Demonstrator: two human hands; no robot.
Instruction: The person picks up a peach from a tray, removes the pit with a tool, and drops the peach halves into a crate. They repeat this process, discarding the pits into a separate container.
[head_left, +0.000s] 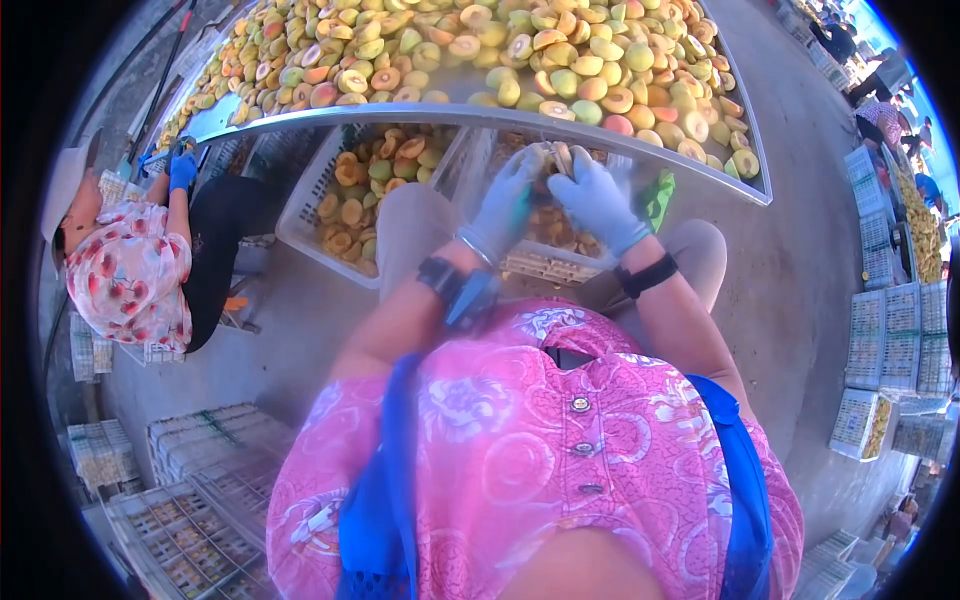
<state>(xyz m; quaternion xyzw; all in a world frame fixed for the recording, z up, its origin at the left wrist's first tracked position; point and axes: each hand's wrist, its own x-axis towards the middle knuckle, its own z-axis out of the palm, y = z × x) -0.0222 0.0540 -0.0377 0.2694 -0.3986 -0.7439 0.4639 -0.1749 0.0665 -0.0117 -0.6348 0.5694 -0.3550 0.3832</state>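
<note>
My left hand (510, 200) and my right hand (598, 203), both in pale blue gloves, meet just past the near rim of the table. Their fingers are closed around a brownish peach-like fruit half (562, 158); its edges are blurred and partly covered by the fingertips. Beneath my hands stands a white crate (556, 262) with brownish pieces in it, partly hidden by my gloves. Left of it, a white plastic crate (300, 215) holds yellow-green and orange fruit halves (352, 210).
A metal-rimmed table (400, 108) ahead bears a heap of halved fruit (560, 60). A person (130, 255) wearing blue gloves sits at left. A green bag (657, 198) hangs right of my hands. Crates (885, 335) stack at far right; more crates (190, 530) lie lower left.
</note>
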